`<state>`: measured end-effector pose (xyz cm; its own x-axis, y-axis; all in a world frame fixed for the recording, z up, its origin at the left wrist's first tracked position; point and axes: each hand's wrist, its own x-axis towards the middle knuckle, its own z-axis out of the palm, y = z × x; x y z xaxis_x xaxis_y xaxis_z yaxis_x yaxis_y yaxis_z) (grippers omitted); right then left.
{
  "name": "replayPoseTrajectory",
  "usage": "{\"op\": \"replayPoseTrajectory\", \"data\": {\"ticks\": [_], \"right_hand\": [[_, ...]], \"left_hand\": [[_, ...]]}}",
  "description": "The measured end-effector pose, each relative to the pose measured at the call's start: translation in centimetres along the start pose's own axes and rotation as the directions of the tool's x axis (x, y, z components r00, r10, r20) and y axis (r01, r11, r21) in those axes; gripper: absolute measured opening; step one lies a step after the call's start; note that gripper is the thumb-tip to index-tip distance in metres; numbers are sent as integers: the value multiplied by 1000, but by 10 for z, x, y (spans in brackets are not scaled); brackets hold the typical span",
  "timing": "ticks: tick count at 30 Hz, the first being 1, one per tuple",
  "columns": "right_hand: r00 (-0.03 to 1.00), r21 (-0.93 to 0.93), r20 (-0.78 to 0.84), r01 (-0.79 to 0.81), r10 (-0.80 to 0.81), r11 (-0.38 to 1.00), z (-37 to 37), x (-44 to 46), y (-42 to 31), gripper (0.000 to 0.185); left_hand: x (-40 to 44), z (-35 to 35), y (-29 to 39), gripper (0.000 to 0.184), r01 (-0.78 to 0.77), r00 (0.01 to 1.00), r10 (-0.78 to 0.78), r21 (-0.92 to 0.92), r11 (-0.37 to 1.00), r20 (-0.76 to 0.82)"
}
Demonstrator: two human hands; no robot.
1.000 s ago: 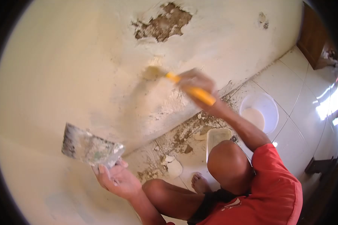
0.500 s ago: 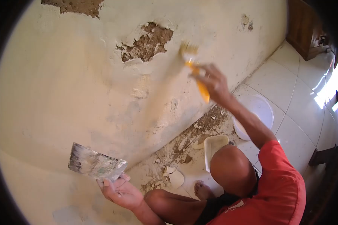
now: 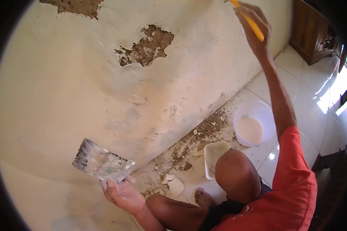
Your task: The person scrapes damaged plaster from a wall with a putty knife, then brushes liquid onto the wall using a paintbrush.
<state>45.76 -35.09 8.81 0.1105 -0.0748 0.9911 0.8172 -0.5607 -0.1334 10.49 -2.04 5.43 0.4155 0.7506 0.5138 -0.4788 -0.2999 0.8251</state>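
My left hand point(image 3: 123, 197) is closed on a wide scraper point(image 3: 103, 159), its blade smeared with grey and white residue and held up in front of the wall point(image 3: 58, 115). At the top right my right hand point(image 3: 256, 25) grips a paintbrush by its yellow handle point(image 3: 254, 27). The bristles are cut off by the upper edge of the view. To the left of the brush, a rough brown patch point(image 3: 152, 44) shows where the wall's plaster has broken away. Another bare patch point(image 3: 79, 5) lies at the top left.
A white bucket point(image 3: 266, 133) with pale liquid stands on the tiled floor point(image 3: 289, 150). Near my knee point(image 3: 237, 169) is a white rectangular tray point(image 3: 208, 161). Plaster debris point(image 3: 176, 186) and brown crumbs lie along the wall's foot. A wooden cabinet point(image 3: 307, 34) stands at the upper right.
My right hand has moved up and to the right with the paintbrush, away from the broken patch. The bucket's inside now shows. My left hand keeps the scraper in nearly the same place.
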Motion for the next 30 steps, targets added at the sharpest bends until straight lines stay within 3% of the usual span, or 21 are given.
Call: {"op": "replayPoseTrajectory", "data": {"ticks": [3,4,6,9,11,12,13,15,16,17,19,21,23,24,27,28,30], "right_hand": [[989,106,79,117,-126,987,20,-72,13,23],[983,71,183,9,-22,997,25,-99,-9,25],[956,53,289,-62,43,997,38,-151,-38,21],[796,349,580,-435,173,830,9,-151,-68,9],[902,574,430,-303,35,761,11,-139,-31,7],[943,504,332,-155,-25,850,13,-126,-5,8],[894,475,390,-401,221,783,8,-119,17,11],[914,553,247,-406,321,728,5,-98,54,13],[940,309,122,-340,318,888,2,-85,54,14],[903,233,25,-422,428,876,-4,-82,49,14],[949,187,-110,-272,295,944,1,-93,45,17],[994,369,-101,-8,49,930,29,-113,16,21],[939,373,245,-319,239,871,38,-129,-63,17],[945,358,287,-257,156,898,54,-146,-82,33],[839,484,544,-323,10,813,52,-137,-153,24],[838,483,546,-323,8,814,57,-136,-143,24],[965,730,198,-27,-173,683,73,-127,-93,18]], "left_hand": [[0,8,2,48,-8,1000,9,-25,1000,25],[0,9,2,48,-11,998,13,-26,1000,57],[0,10,0,48,-6,997,9,-37,999,75],[-2,13,-1,47,9,996,-7,-27,1000,88],[-1,15,0,47,18,997,-17,-10,1000,73],[-1,18,1,46,12,998,-11,-27,1000,65],[-2,19,2,46,10,998,-7,-45,999,57],[-2,11,2,46,18,997,-16,-25,1000,73],[-1,7,2,46,21,996,-21,-4,1000,90],[-1,6,2,46,26,997,-26,-6,1000,75],[-1,9,3,44,6,1000,-5,-25,1000,29],[1,11,0,43,24,999,-23,-36,999,38],[0,16,-2,42,51,997,-49,-35,998,55],[0,22,-1,40,62,995,-58,-43,997,79],[-1,27,-2,38,87,988,-77,-70,994,132],[0,26,-2,36,95,984,-81,-85,992,159],[-1,24,-1,35,98,984,-84,-81,992,156]]}}
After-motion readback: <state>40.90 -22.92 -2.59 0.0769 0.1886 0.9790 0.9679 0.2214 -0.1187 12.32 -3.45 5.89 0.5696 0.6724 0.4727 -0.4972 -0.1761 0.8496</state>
